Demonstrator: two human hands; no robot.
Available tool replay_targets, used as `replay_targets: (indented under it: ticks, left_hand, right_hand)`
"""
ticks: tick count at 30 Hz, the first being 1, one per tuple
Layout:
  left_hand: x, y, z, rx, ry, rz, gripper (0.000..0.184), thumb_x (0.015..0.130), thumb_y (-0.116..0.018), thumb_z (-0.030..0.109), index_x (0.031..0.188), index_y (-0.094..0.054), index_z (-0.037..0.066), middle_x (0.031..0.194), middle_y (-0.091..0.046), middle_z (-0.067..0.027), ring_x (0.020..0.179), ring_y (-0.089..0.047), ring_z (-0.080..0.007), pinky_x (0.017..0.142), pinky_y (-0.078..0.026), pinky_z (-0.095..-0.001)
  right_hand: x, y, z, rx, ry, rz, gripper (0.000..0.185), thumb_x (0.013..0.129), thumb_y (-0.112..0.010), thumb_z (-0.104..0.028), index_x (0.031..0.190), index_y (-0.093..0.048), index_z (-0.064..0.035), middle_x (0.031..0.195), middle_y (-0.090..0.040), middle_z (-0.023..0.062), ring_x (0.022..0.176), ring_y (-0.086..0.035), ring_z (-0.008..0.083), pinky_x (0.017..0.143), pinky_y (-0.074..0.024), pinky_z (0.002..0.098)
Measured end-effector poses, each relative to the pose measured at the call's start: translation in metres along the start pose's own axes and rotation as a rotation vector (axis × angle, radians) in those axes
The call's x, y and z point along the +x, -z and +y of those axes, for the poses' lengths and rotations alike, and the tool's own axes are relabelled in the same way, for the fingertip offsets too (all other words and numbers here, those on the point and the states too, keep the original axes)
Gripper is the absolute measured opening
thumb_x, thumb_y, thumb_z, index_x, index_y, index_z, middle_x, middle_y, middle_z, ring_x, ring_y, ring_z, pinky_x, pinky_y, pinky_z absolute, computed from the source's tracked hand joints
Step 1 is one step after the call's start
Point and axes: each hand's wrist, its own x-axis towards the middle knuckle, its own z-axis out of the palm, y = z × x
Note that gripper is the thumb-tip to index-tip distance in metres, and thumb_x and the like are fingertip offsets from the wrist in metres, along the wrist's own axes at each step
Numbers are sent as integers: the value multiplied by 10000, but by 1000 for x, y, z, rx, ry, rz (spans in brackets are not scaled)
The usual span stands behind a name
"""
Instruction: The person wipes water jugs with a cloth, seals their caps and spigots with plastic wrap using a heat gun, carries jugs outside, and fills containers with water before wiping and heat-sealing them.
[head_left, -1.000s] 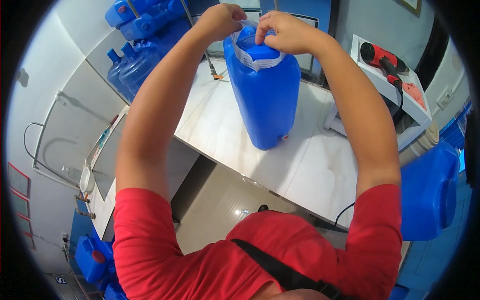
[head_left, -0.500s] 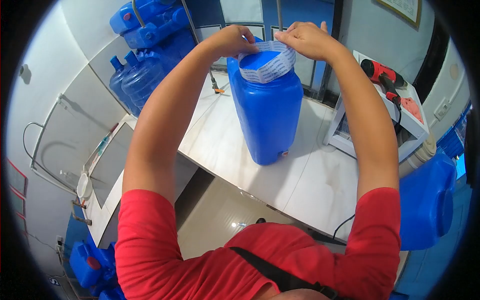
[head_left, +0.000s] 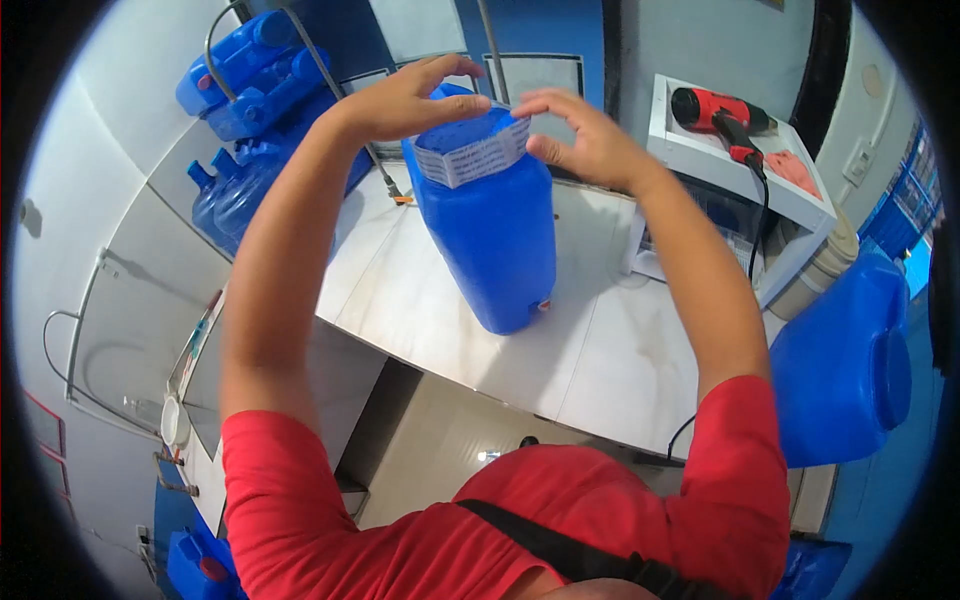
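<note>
A tall blue water container point(head_left: 490, 245) stands upright on the white counter, its small spout low on the front. Around its top sits a loose white plastic seal band point(head_left: 472, 162) with printed text. Over the band's left rear rim is my left hand point(head_left: 408, 100), thumb and fingers apart. My right hand point(head_left: 588, 140) is at the band's right corner, fingers curved and thumb spread, with nothing visible between them. Whether its fingertips touch the band I cannot tell.
A red and black heat gun point(head_left: 722, 118) lies on a white shelf unit point(head_left: 735, 172), beside a pink cloth point(head_left: 793, 172). Another blue container point(head_left: 835, 365) is at the right. Several blue containers point(head_left: 255, 75) and clear blue bottles point(head_left: 232, 195) stand at back left. The white counter point(head_left: 610, 330) has a front edge near my body.
Both hands have loosened from the band and spread apart. The band now sits lower around the container's top. The whole view has shifted slightly.
</note>
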Motion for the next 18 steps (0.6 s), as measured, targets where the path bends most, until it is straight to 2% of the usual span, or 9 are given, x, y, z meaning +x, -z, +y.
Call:
replay_targets:
  ticks: [2, 3, 5, 6, 7, 9, 11, 14, 18]
  left_hand:
    - [-3, 1, 16, -81, 69, -161, 649, 896, -624, 593, 1342, -537, 129, 1443, -473, -216, 1326, -473, -427, 1077, -417, -569]
    - [-1, -4, 13, -34, -43, -207, 601, 888, -641, 571, 1294, -556, 137, 1462, -450, -212, 1350, -438, -436, 1073, -420, -579]
    - [0, -10, 17, 10, -139, -232, 487, 873, -673, 501, 1206, -554, 165, 1502, -398, -205, 1390, -372, -457, 1082, -413, -597]
    - [0, -15, 18, 8, -135, -238, 487, 873, -673, 501, 1206, -554, 165, 1502, -398, -205, 1390, -372, -457, 1082, -413, -597]
    - [-1, -21, 18, 97, -170, -146, 587, 849, -681, 525, 1295, -510, 184, 1515, -379, -212, 1396, -359, -466, 1089, -404, -601]
    - [-1, -23, 19, 187, -202, -53, 694, 825, -690, 550, 1383, -466, 203, 1528, -360, -219, 1403, -346, -475, 1096, -395, -604]
    - [3, -20, 22, 88, 19, -219, 973, 762, -672, 673, 1545, -284, 243, 1571, -281, -231, 1428, -302, -478, 1127, -349, -609]
    - [10, -23, 20, 91, 149, -391, 1141, 698, -617, 797, 1595, -149, 269, 1595, -219, -239, 1445, -264, -481, 1134, -318, -635]
    - [8, -21, 3, 18, 145, -344, 1152, 691, -571, 846, 1594, -150, 266, 1599, -205, -237, 1449, -250, -485, 1137, -290, -658]
  right_hand:
    - [2, 28, 22, -263, -9, 99, 436, 918, -673, -450, 1197, -630, -118, 1346, -561, 152, 1294, -498, 333, 1106, -369, 437]
    - [2, 48, 38, -420, 9, 172, 414, 918, -670, -433, 1187, -637, -119, 1323, -574, 156, 1269, -517, 341, 1084, -391, 444]
    - [-8, 94, 73, -751, -211, 193, 438, 911, -651, -459, 1163, -647, -101, 1261, -607, 177, 1197, -558, 367, 1027, -438, 451]
    - [-15, 111, 71, -790, -539, 200, 480, 901, -635, -497, 1148, -657, -86, 1215, -631, 189, 1160, -576, 378, 985, -466, 449]
    - [-28, 131, 103, -894, -646, 212, 571, 876, -642, -539, 1161, -659, -45, 1189, -652, 207, 1137, -595, 388, 976, -473, 441]
    - [-40, 162, 110, -991, -1015, -55, 664, 853, -624, -601, 1239, -662, -61, 1270, -636, 197, 1188, -604, 342, 988, -466, 493]
    - [-51, 180, 121, -848, -1130, -160, 690, 845, -627, -611, 1237, -663, -45, 1262, -645, 193, 1166, -616, 340, 976, -470, 472]
    - [-62, 187, 132, -675, -1266, -238, 693, 836, -643, -607, 1215, -678, -29, 1214, -673, 178, 1101, -642, 329, 946, -477, 430]
    - [-72, 199, 131, -591, -1252, -242, 673, 801, -705, -577, 1161, -707, -9, 1104, -711, 163, 999, -669, 299, 907, -485, 383]
